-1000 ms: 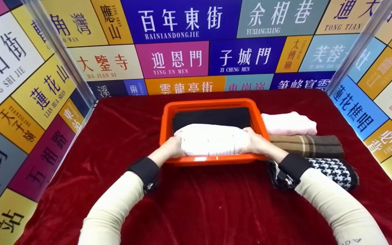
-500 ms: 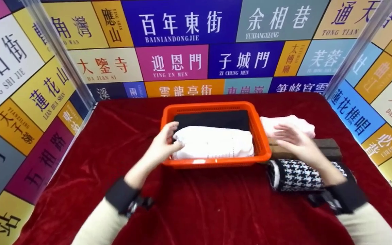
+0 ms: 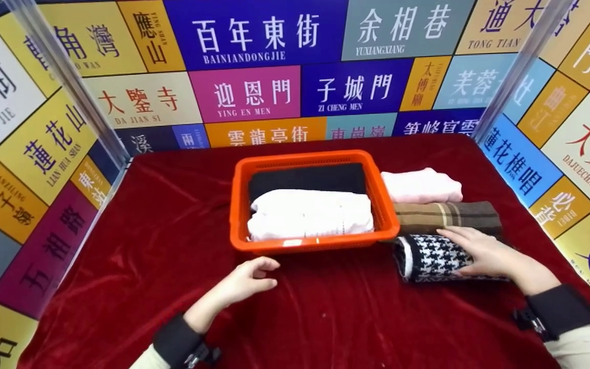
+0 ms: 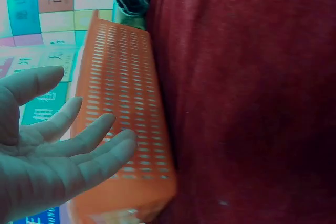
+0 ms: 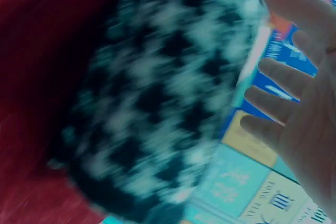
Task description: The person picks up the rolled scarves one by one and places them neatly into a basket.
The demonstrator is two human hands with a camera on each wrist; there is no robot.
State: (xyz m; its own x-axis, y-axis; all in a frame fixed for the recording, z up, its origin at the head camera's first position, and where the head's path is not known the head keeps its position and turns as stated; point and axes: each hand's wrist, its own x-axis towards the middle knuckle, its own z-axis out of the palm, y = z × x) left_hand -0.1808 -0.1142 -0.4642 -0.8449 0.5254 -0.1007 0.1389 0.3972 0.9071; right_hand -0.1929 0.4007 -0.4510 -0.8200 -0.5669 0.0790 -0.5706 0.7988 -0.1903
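A black-and-white houndstooth roll of cloth [image 3: 436,258] lies on the red cloth, right of the orange basket. My right hand [image 3: 484,256] is over this roll, its fingers spread. The right wrist view shows the thumb close to the roll [image 5: 163,93] and the fingers extended beside it. In front of the basket [image 3: 315,245], my left hand [image 3: 246,281] hovers with loosely bent fingers and holds nothing. The left wrist view has that hand's fingers near the perforated basket wall [image 4: 123,93]. Inside the basket, a white folded garment [image 3: 310,215] lies in front of a black folded one [image 3: 308,179].
Behind the houndstooth roll lie a brown plaid roll [image 3: 428,216] and a pale pink folded garment [image 3: 420,185], both beside the basket. Red velvet cloth [image 3: 172,215] covers the table. Panels printed with characters [image 3: 269,31] stand around the back and sides.
Both hands let go of the white garment, which now lies in the basket. My right hand moved right to the houndstooth roll; my left hand drew back toward me.
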